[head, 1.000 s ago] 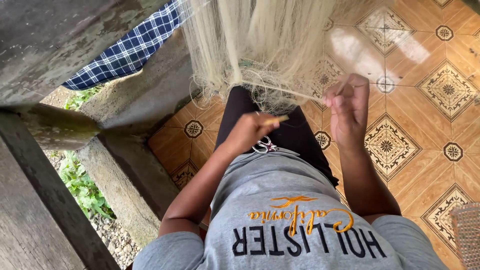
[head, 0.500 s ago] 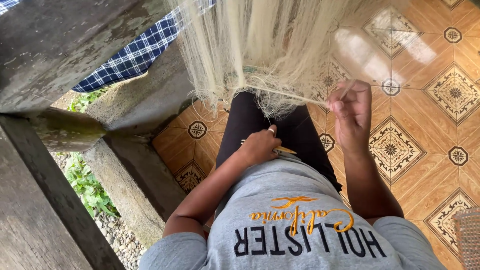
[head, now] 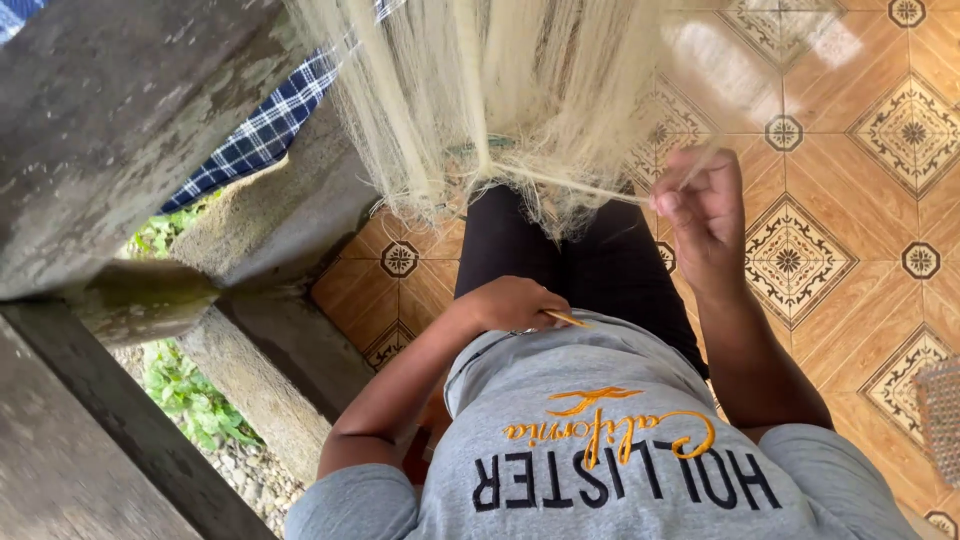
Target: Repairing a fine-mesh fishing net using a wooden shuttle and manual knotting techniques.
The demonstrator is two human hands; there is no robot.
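Since half a second back the left hand [head: 510, 303] has slid a bit lower toward the waist, fingers curled and pinching a thin pale wooden stick [head: 566, 319] that pokes out to the right. Right hand [head: 703, 207] stays up at the net's lower edge, fingers bunched and pressed together on a taut pale cord [head: 560, 183] running left into the mesh; it's motion-blurred, so the exact grip is hard to make out. That hanging cream-coloured fine-mesh net [head: 470, 90] is stringy and frayed at the bottom, cut off at the top. Open room is on the right over the glossy orange patterned floor tiles [head: 860, 230]; rough grey concrete beams [head: 120, 130] crowd the left. Blue checked cloth [head: 260, 130] is half hidden behind them.
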